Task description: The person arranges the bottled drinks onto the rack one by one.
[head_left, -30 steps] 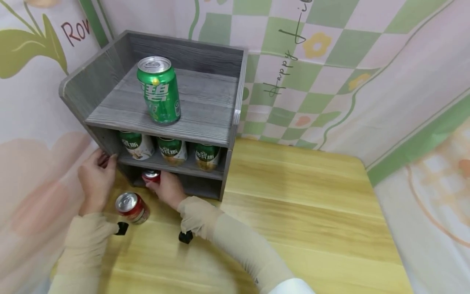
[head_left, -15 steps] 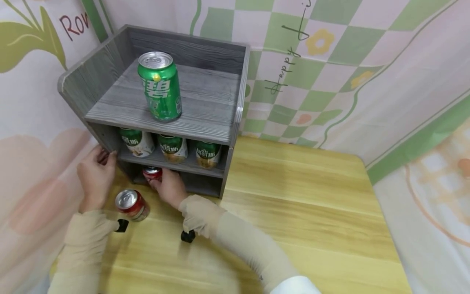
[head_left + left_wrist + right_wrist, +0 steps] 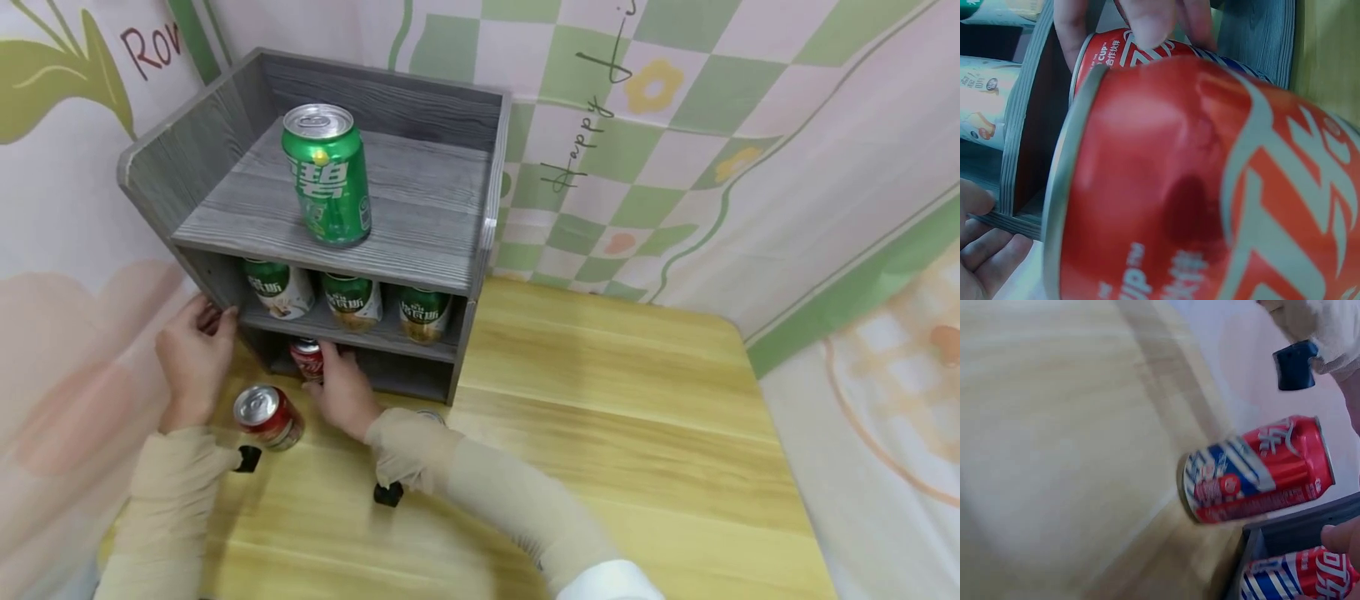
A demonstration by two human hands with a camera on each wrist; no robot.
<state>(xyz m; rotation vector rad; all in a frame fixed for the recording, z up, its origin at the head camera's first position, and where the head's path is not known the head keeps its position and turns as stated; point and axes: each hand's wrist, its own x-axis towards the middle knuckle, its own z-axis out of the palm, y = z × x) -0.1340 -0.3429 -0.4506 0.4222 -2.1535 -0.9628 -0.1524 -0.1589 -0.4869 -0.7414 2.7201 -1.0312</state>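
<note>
A small grey wooden shelf [image 3: 420,183] stands on the table. My left hand [image 3: 193,362] grips its left side panel, thumb at the front edge and fingers on the outside. My right hand [image 3: 347,390] holds a red cola can [image 3: 306,360] upright in the bottom compartment, at the left end. In the left wrist view, fingertips lie around this can's upper part. Another red cola can [image 3: 279,423] stands on the table in front of the shelf, between my hands; it looms large in the left wrist view, its side [image 3: 1147,175] hiding much of the held can.
A green soda can [image 3: 330,183] stands on the top board. Three green-and-white cans, the middle one [image 3: 352,304] among them, fill the middle compartment. A silver can rim [image 3: 431,416] shows behind my right sleeve. Patterned cloth [image 3: 570,167] hangs behind the wooden table [image 3: 615,417].
The red can in the bottom compartment has turned a little, more of its lettering showing, and my right fingers have shifted on it. The left hand keeps its grip on the shelf.
</note>
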